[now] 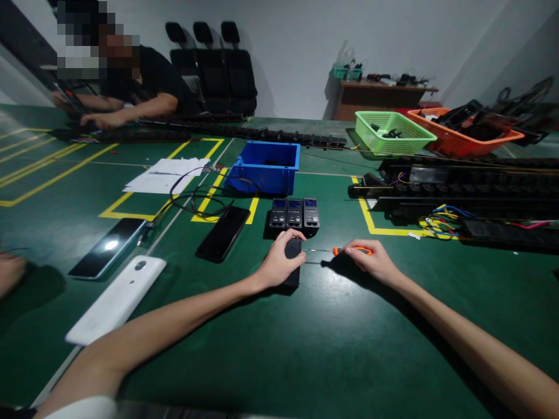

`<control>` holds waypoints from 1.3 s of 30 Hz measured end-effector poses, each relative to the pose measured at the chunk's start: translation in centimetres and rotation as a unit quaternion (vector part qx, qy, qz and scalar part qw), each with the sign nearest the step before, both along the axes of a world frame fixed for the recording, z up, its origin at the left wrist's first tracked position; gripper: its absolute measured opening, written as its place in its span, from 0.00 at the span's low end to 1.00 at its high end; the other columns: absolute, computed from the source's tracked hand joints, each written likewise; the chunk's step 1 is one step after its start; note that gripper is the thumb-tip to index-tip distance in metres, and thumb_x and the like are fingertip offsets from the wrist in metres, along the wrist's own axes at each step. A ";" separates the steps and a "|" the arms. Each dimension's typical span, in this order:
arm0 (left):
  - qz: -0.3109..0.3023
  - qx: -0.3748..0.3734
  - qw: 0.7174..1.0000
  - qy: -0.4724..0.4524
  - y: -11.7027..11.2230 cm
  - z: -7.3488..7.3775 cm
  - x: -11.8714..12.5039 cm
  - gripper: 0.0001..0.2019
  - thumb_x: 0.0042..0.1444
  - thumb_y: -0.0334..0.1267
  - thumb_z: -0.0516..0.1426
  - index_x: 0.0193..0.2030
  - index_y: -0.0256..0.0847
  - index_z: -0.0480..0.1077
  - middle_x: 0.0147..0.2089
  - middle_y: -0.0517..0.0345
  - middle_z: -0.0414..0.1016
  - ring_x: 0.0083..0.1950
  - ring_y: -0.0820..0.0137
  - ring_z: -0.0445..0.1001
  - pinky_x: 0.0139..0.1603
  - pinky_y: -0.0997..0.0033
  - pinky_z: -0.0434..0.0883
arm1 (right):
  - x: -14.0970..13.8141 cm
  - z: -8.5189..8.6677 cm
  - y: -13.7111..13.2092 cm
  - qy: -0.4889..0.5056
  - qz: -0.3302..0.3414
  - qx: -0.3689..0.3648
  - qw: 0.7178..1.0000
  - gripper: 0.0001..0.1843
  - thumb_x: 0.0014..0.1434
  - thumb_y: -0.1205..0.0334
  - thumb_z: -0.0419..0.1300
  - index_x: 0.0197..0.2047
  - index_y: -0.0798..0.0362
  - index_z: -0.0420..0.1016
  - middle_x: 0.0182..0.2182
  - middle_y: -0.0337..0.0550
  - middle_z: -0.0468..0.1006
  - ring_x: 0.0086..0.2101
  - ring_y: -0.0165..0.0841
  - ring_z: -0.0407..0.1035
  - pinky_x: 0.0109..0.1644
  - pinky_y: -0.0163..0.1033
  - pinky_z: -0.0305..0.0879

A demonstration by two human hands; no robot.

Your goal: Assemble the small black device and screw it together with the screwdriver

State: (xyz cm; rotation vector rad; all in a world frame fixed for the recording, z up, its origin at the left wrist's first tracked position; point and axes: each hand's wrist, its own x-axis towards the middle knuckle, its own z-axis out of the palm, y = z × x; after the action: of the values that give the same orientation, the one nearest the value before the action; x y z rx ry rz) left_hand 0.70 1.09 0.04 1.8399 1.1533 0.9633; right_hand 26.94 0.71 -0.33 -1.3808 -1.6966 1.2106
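Note:
My left hand [278, 262] is closed round a small black module [293, 263] that rests on the green table [332, 343]. My right hand [372, 262] grips an orange-handled screwdriver [351, 250], held level with its thin shaft pointing left at the module's side. Just behind the module stand three black modules with small blue screens [294, 213] in a row.
A blue bin [267, 166] sits behind the modules. Two dark phones [222, 233] [107, 247], a white phone [117, 299], papers [163, 174] and a black cable [198, 196] lie to the left. Green [393, 131] and orange [465, 132] baskets and long black strips [463, 186] are at right. Another person [131, 87] works far left.

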 end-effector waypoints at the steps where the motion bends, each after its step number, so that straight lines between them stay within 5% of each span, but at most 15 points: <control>1: -0.002 0.000 1.000 0.000 0.0 0.0 0.0 0.13 0.53 0.30 0.56 0.46 0.42 0.67 0.44 0.57 0.67 0.45 0.67 0.67 0.49 0.67 0.65 | 0.0 0.0 0.0 -0.001 -0.001 0.001 1.000 0.19 0.58 0.48 0.59 0.33 0.58 0.75 0.14 0.32 0.61 0.16 0.24 0.54 0.21 0.32 0.48; 39: -0.003 0.000 1.000 0.006 0.0 0.1 0.0 0.11 0.52 0.31 0.56 0.43 0.42 0.67 0.42 0.58 0.67 0.43 0.68 0.67 0.47 0.68 0.65 | -0.1 0.2 -0.1 -0.005 0.003 0.006 1.000 0.20 0.58 0.48 0.59 0.35 0.59 0.76 0.15 0.33 0.62 0.17 0.25 0.56 0.21 0.32 0.50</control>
State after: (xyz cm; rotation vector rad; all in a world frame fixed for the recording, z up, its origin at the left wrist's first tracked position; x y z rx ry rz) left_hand 0.67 1.09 0.17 1.8503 1.1555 0.9503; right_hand 26.88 0.60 -0.14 -1.3781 -1.7133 1.1954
